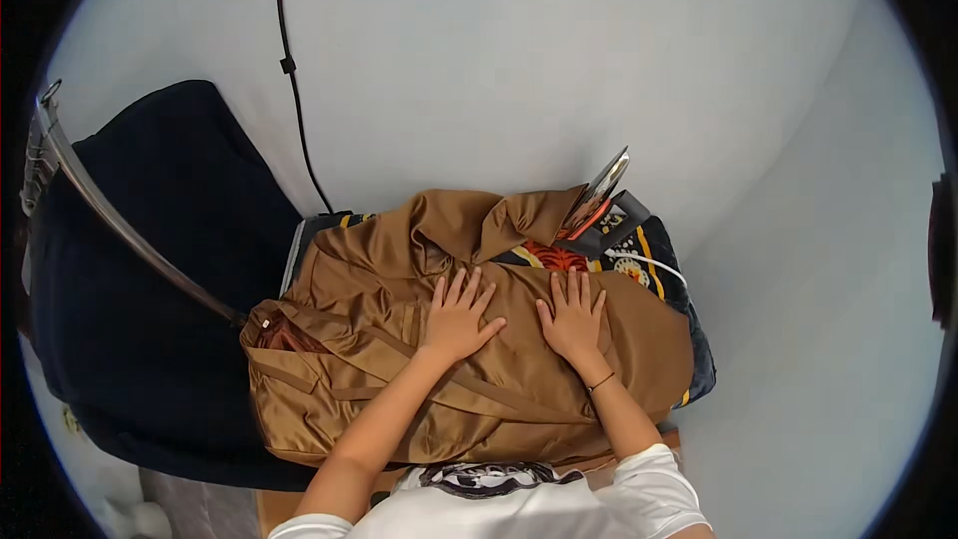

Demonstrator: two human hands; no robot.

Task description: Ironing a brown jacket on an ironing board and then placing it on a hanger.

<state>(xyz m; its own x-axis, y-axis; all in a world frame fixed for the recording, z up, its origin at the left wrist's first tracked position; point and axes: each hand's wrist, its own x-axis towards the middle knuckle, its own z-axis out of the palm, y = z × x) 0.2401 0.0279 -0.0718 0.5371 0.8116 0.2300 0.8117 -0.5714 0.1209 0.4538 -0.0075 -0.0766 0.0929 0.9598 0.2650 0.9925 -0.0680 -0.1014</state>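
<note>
A shiny brown jacket (516,397) with a collar and lapels lies spread out in front of me. Its collar end is to the left, where some dark red lining shows. My left hand (458,314) rests flat on the middle of the jacket, fingers spread. Flat on the cloth to the right of it is my right hand (575,314), also with fingers apart; a thin bracelet circles that wrist. Behind my right hand an electric iron (632,211) stands tilted up, its soleplate turned towards a bunched sleeve (524,221) that reaches it.
Under the jacket is a dark patterned blanket (700,367); a white cord (651,260) runs over it from the iron. To the left, dark cloth (150,299) hangs beside a curved metal rail (120,217). A black cable (299,112) runs down the pale wall (524,75).
</note>
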